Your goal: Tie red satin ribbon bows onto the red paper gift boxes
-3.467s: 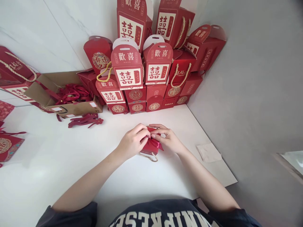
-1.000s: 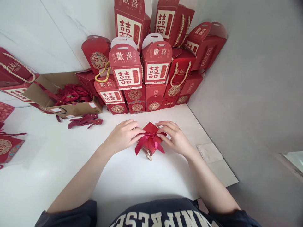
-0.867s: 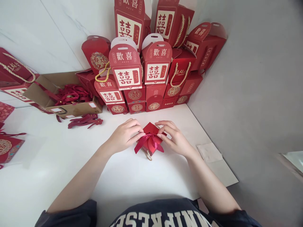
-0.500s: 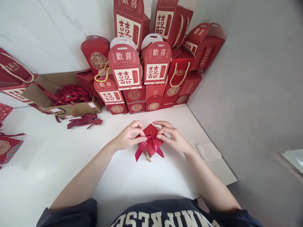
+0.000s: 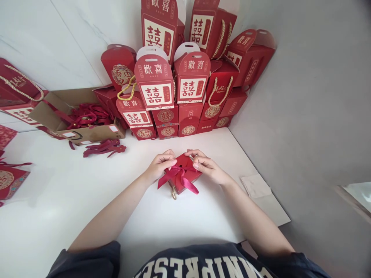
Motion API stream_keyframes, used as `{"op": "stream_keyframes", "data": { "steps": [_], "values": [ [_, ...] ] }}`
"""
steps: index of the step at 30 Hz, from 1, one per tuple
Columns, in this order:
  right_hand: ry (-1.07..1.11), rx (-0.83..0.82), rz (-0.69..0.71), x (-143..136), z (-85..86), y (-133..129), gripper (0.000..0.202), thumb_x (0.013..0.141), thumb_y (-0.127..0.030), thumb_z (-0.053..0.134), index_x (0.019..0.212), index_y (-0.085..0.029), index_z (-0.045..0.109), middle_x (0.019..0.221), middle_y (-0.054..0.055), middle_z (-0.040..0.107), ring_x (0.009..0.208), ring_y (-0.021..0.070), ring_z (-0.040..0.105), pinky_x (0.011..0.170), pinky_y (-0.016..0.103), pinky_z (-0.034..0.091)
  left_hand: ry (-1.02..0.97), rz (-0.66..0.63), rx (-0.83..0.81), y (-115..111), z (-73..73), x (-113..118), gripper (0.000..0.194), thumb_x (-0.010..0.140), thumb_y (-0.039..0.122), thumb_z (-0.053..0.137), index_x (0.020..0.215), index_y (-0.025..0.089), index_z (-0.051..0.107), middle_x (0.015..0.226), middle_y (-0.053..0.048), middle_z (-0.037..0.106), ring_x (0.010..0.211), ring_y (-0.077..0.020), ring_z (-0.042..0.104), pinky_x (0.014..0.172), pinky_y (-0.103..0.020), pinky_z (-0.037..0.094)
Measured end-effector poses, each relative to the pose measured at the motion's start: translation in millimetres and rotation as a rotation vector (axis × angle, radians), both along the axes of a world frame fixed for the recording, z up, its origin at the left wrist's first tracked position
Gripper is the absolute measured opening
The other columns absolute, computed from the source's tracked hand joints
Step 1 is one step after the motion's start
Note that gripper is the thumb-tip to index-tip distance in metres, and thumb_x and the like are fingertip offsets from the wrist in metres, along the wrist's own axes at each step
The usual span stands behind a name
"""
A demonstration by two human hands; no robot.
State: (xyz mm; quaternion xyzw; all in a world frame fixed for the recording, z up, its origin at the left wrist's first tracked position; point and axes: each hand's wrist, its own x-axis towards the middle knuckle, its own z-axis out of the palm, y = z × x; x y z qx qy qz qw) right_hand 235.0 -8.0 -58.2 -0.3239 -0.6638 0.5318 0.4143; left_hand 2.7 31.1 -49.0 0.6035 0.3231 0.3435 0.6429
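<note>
A small red gift box sits on the white table in front of me, tied across its top with a magenta satin ribbon in a bow. Two loose tails of the ribbon hang over the near side. My left hand is closed at the box's left corner, with thumb and finger pinching the bow's left loop. At the right corner, my right hand pinches the ribbon's right side between thumb and forefinger, its other fingers curved along the far edge. A twisted gold cord handle pokes out below the box.
Stacked red gift boxes line the wall behind. An open cardboard box full of dark red ribbons stands at left, with a bundle of red strips before it. Another red box is far left. Folded white paper lies right.
The gift box has turned and tilted slightly, showing more of its near side. The ribbon tails and cord handle have shifted left, and my left hand has drawn a little left and up.
</note>
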Motion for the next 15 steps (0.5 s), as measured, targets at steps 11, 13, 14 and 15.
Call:
{"op": "stream_keyframes", "data": {
  "steps": [11, 13, 14, 15],
  "values": [
    [0.077, -0.05, -0.022, 4.0, -9.3, 8.6, 0.033, 0.092, -0.046, 0.053, 0.072, -0.02, 0.056, 0.13, 0.008, 0.051, 0.132, 0.0245, 0.044, 0.109, 0.043, 0.037, -0.156, -0.036, -0.055, 2.3, -19.5, -4.0, 0.044, 0.081, 0.04, 0.059, 0.051, 0.013, 0.041, 0.079, -0.001, 0.039, 0.058, -0.009, 0.038, 0.054, -0.028, 0.028],
    [-0.003, 0.026, -0.17, 4.3, 0.4, 2.6, 0.026, 0.094, -0.044, 0.051, 0.083, -0.022, 0.06, 0.125, 0.009, 0.052, 0.124, 0.0233, 0.05, 0.106, 0.043, 0.039, -0.132, -0.011, -0.005, 3.8, -17.3, -5.9, 0.044, 0.081, 0.038, 0.063, 0.05, 0.013, 0.043, 0.076, -0.001, 0.039, 0.062, -0.01, 0.039, 0.056, -0.027, 0.029],
    [-0.067, 0.095, -0.249, 3.8, 6.8, -1.9, 0.024, 0.094, -0.042, 0.051, 0.087, -0.023, 0.061, 0.119, 0.009, 0.053, 0.119, 0.0227, 0.051, 0.104, 0.043, 0.039, -0.118, 0.004, 0.02, 4.3, -16.1, -6.9, 0.043, 0.08, 0.037, 0.065, 0.05, 0.013, 0.044, 0.074, -0.001, 0.039, 0.062, -0.0102, 0.039, 0.057, -0.027, 0.029],
    [-0.142, 0.177, -0.314, 2.7, 13.6, -7.1, 0.022, 0.094, -0.041, 0.051, 0.088, -0.023, 0.062, 0.113, 0.009, 0.054, 0.115, 0.0224, 0.052, 0.103, 0.043, 0.039, -0.101, 0.015, 0.044, 4.6, -14.7, -7.9, 0.042, 0.081, 0.035, 0.066, 0.05, 0.013, 0.046, 0.073, 0.0, 0.04, 0.062, -0.0102, 0.039, 0.057, -0.027, 0.029]
  ]
}}
